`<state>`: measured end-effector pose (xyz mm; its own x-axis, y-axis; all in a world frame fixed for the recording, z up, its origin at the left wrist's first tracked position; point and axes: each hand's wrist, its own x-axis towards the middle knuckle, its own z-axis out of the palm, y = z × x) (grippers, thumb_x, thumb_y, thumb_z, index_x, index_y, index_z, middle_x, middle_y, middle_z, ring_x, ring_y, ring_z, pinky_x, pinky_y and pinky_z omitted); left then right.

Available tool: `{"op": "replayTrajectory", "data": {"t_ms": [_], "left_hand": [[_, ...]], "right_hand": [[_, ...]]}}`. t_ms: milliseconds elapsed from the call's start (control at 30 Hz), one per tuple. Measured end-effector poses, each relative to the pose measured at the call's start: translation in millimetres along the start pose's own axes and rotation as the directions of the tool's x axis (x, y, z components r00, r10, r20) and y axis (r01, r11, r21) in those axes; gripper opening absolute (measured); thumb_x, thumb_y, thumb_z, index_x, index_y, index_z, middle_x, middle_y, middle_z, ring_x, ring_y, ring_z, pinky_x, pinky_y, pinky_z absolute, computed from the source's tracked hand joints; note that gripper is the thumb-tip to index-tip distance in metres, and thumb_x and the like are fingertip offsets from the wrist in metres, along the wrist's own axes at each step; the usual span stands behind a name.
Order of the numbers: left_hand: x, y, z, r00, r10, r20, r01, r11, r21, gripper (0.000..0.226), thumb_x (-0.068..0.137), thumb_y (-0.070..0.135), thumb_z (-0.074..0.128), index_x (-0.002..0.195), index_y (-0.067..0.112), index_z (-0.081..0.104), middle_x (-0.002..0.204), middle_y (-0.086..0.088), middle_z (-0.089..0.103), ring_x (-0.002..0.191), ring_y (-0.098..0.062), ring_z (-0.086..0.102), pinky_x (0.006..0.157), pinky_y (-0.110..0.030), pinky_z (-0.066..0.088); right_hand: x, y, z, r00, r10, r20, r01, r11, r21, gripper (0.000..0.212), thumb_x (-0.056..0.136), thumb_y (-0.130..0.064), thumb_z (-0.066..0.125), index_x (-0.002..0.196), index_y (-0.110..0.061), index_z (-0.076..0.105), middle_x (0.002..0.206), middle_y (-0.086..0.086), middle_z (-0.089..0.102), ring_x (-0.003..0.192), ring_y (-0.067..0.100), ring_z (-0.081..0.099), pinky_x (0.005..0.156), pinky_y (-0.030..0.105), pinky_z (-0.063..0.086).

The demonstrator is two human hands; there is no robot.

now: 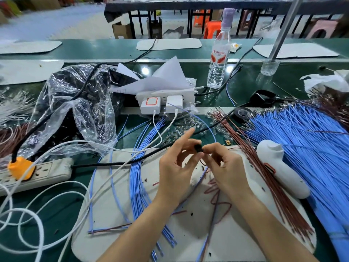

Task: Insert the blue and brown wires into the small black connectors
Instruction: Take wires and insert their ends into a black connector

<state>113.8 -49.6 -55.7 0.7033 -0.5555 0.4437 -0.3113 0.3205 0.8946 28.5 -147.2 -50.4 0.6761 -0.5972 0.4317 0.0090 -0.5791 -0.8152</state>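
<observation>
Observed: left hand [174, 168] and right hand [225, 167], both bare through the forearms [268, 224], which enter frame from 6 o'clock.

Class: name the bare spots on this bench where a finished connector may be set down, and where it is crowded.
Bare: pale grey mat between the forearms, and left of the blue wire bundle. Crowded: blue wire fan, brown wires right; crumpled clear plastic bag, white power strip left.
</observation>
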Motion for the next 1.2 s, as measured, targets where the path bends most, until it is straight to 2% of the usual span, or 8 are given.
{"op": "replayTrajectory", "data": {"t_ms": [133, 300, 500, 733, 833, 933, 1033, 1200], "left_hand": [[0.9, -0.6, -1.3, 0.99, 0.14, 0.009, -0.14, 0.981, 0.135, 0.018, 0.082, 0.006, 0.068, 0.1, 0.011, 0.066, 0.109, -0.003, 0.062, 0.097, -0.016, 0.064, 0.083, -0.034, 0.056], [1.2, -1.3, -0.5, 0.961, 0.271, 0.062, -0.276, 0.905, 0.325, 0.012, 0.083, 0.0, 0.066, 0.095, -0.003, 0.068, 0.095, -0.009, 0.063, 0.082, -0.017, 0.062, 0.072, -0.034, 0.055], [0.2, -0.4, 1.9, 0.949, 0.306, 0.078, -0.311, 0.864, 0.396, 0.011, 0.083, 0.0, 0.067, 0.094, -0.002, 0.068, 0.092, -0.006, 0.062, 0.079, -0.01, 0.059, 0.074, -0.02, 0.05], [-0.1, -1.3, -1.2, 0.958, 0.283, 0.054, -0.278, 0.862, 0.425, 0.011, 0.082, 0.002, 0.068, 0.092, -0.001, 0.067, 0.09, -0.005, 0.06, 0.079, -0.006, 0.057, 0.075, -0.017, 0.048], [-1.5, -1.8, -1.1, 0.951, 0.294, 0.097, -0.307, 0.848, 0.433, 0.014, 0.081, 0.0, 0.069, 0.095, 0.0, 0.068, 0.092, -0.006, 0.061, 0.083, -0.003, 0.056, 0.078, -0.013, 0.045], [-2.1, -1.3, -0.5, 0.948, 0.293, 0.125, -0.319, 0.852, 0.416, 0.014, 0.084, 0.005, 0.068, 0.097, 0.001, 0.068, 0.096, -0.006, 0.064, 0.088, -0.012, 0.06, 0.081, -0.017, 0.047], [-1.9, -1.3, -1.1, 0.94, 0.307, 0.15, -0.341, 0.85, 0.402, 0.014, 0.088, 0.011, 0.064, 0.098, 0.003, 0.068, 0.098, -0.003, 0.064, 0.089, -0.018, 0.062, 0.081, -0.022, 0.049], [-1.8, -4.8, -1.7, 0.934, 0.321, 0.159, -0.358, 0.853, 0.381, 0.013, 0.088, 0.012, 0.064, 0.097, 0.005, 0.068, 0.096, 0.0, 0.065, 0.087, -0.019, 0.062, 0.078, -0.028, 0.051]], "right_hand": [[-2.2, 0.2, 0.5, 0.999, 0.012, 0.031, -0.015, 0.995, 0.098, 0.028, 0.087, 0.001, 0.065, 0.088, -0.027, 0.062, 0.074, -0.013, 0.065, 0.067, -0.003, 0.058, 0.066, 0.009, 0.043], [-6.8, -0.1, 0.9, 0.998, -0.055, -0.027, 0.057, 0.994, 0.094, 0.02, 0.088, 0.001, 0.057, 0.093, -0.018, 0.061, 0.073, -0.014, 0.062, 0.068, -0.008, 0.058, 0.065, 0.005, 0.041], [-8.6, 0.2, 1.2, 0.995, -0.074, -0.066, 0.079, 0.993, 0.085, 0.025, 0.087, -0.008, 0.053, 0.096, -0.031, 0.059, 0.079, -0.015, 0.066, 0.071, -0.002, 0.061, 0.068, 0.014, 0.049], [-6.3, 0.9, 4.6, 0.999, -0.038, 0.028, 0.035, 0.995, 0.089, 0.026, 0.084, -0.009, 0.059, 0.094, -0.033, 0.058, 0.081, -0.016, 0.064, 0.071, 0.0, 0.06, 0.067, 0.012, 0.046], [-6.0, 2.2, 3.8, 0.998, -0.06, 0.013, 0.059, 0.996, 0.059, 0.033, 0.083, 0.001, 0.065, 0.093, -0.03, 0.058, 0.08, -0.018, 0.062, 0.07, -0.005, 0.06, 0.066, 0.006, 0.044], [-5.6, 1.0, -0.1, 0.999, -0.049, 0.012, 0.048, 0.996, 0.074, 0.039, 0.081, 0.008, 0.066, 0.091, -0.029, 0.061, 0.08, -0.018, 0.063, 0.071, -0.008, 0.06, 0.066, 0.006, 0.044], [-5.1, -0.3, -1.7, 1.0, -0.012, 0.025, 0.009, 0.996, 0.092, 0.046, 0.08, 0.012, 0.066, 0.087, -0.034, 0.061, 0.077, -0.017, 0.064, 0.071, -0.006, 0.061, 0.062, 0.013, 0.05], [-4.2, 3.1, 0.1, 0.999, -0.01, 0.038, 0.007, 0.998, 0.059, 0.037, 0.078, 0.015, 0.065, 0.088, -0.021, 0.066, 0.079, -0.002, 0.069, 0.072, 0.008, 0.064, 0.068, 0.016, 0.05]]}}
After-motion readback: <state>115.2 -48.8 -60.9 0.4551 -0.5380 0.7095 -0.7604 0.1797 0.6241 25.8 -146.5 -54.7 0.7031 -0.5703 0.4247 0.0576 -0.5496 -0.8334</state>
